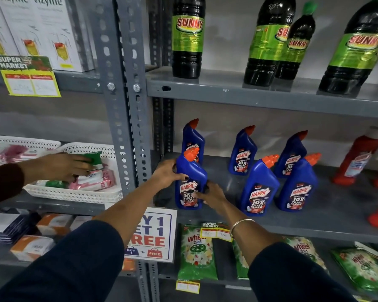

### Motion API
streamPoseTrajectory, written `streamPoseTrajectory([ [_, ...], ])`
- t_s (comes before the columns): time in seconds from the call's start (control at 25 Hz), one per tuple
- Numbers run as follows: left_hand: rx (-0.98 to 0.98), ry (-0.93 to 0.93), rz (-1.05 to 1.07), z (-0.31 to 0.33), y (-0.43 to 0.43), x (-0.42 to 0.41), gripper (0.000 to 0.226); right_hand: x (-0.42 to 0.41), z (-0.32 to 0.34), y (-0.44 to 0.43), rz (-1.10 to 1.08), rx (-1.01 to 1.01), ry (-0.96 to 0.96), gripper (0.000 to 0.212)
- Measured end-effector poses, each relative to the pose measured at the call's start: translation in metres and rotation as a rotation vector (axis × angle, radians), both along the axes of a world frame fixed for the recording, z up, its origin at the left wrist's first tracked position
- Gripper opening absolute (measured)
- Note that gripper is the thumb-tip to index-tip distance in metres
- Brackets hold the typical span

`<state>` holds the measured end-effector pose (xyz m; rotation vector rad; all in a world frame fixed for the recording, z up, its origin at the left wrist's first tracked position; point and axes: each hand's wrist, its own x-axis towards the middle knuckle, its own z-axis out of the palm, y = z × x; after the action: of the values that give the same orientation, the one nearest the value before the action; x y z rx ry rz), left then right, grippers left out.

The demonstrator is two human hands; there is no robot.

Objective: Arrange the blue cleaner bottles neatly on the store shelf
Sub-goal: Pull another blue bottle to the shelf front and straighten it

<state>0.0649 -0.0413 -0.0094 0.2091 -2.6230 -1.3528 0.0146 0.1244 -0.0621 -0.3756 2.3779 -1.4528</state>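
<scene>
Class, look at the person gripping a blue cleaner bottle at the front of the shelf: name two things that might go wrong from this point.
1. The held blue bottle, gripped by the left hand and right hand, stands just in front of another blue bottle; pushing it back may topple that one.
2. It stands near the shelf's front edge, so a slip could drop it.

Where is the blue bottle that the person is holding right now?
The blue plastic cleaner bottle with the orange cap stands at the left front of the grey metal shelf, beside the upright post, held between the left hand and right hand.
</scene>
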Motion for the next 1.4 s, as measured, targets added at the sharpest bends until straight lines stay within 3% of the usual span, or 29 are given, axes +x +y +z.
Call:
streamPoseTrajectory([
  [0.48, 0.085, -0.13, 0.01, 0.009, 0.002, 0.001, 0.043, -0.003, -0.002, 0.001, 0.033, 0.013, -0.012, 0.044],
  [1.24, 0.05, -0.097, 0.046, 0.004, 0.002, 0.0, 0.047, -0.002, -0.003, -0.001, -0.001, 0.032, 0.005, 0.041],
  [1.4, 0.053, -0.084, 0.04, 0.001, -0.001, 0.002, 0.06, 0.0, -0.002, 0.0, 0.02, 0.106, 0.049, 0.049],
])
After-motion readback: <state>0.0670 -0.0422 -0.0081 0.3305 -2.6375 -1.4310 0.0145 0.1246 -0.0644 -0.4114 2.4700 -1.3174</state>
